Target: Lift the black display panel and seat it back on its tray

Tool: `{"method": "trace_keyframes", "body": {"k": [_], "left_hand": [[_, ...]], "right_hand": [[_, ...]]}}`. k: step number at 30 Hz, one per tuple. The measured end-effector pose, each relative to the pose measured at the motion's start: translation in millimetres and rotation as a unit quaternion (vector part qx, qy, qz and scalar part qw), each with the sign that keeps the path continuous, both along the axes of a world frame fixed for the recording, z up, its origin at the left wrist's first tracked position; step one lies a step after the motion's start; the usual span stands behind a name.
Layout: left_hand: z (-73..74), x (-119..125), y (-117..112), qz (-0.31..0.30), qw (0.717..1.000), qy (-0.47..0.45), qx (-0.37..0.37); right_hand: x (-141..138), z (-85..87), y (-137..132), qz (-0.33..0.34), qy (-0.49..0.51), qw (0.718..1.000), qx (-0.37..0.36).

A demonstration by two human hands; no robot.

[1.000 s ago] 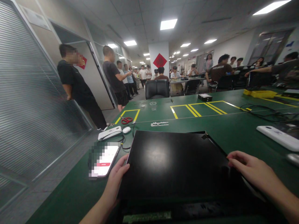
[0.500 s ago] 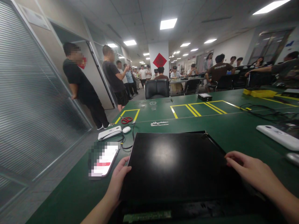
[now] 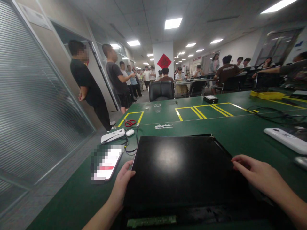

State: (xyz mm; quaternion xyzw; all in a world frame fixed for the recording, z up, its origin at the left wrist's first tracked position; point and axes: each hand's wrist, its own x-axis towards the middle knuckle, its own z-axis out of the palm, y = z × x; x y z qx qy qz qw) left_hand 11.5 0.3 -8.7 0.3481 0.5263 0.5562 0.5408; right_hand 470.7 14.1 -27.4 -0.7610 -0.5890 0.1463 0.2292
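Note:
A flat black panel (image 3: 182, 169) lies on the green table (image 3: 240, 131) right in front of me, glossy side up. My left hand (image 3: 121, 187) grips its left edge, fingers curled around the rim. My right hand (image 3: 257, 175) rests on the panel's right edge with its fingers bent over it. A strip of green circuit board (image 3: 151, 221) shows under the panel's near edge.
A phone (image 3: 106, 163) with a lit screen lies left of the panel. Behind it sit a white power strip (image 3: 112, 135), a white mouse (image 3: 129, 132), cables and red scissors (image 3: 129, 122). A white device (image 3: 285, 140) lies at right. People stand in the aisle at left.
The panel's near edge has come slightly lower and flatter in my hands. The person in black at the left has stepped a little to the right.

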Motion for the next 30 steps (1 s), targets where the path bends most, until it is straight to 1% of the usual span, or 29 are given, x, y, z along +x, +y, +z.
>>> {"method": "trace_keyframes", "body": {"k": [4,9,13,16,22,27,30], "left_hand": [[-0.6,-0.7,2.1,-0.001,1.0,0.006,0.005],[-0.7,-0.8,1.3,-0.003,1.0,0.008,0.004],[-0.2,-0.6,0.8,-0.005,1.0,0.005,0.004],[-0.1,-0.6,1.1,-0.008,1.0,0.0,0.002],[-0.4,-1.2,-1.3,-0.012,1.0,-0.006,-0.002],[-1.6,-2.4,-3.3,-0.012,1.0,-0.008,-0.009],[-2.9,-3.4,-2.8,-0.014,1.0,-0.012,-0.005]], "right_hand": [[-0.7,1.0,0.4,0.006,-0.013,1.0,0.005],[-1.0,1.0,-0.6,0.004,-0.026,1.0,-0.008],[0.2,-0.5,-0.1,0.009,-0.032,0.999,0.003],[1.6,-2.1,1.1,0.014,-0.033,0.999,0.01],[2.7,-2.6,1.7,0.01,-0.027,1.0,-0.001],[4.8,-4.4,1.9,0.014,-0.027,0.999,0.011],[6.8,-5.6,2.5,0.008,-0.022,1.0,0.002]]}}
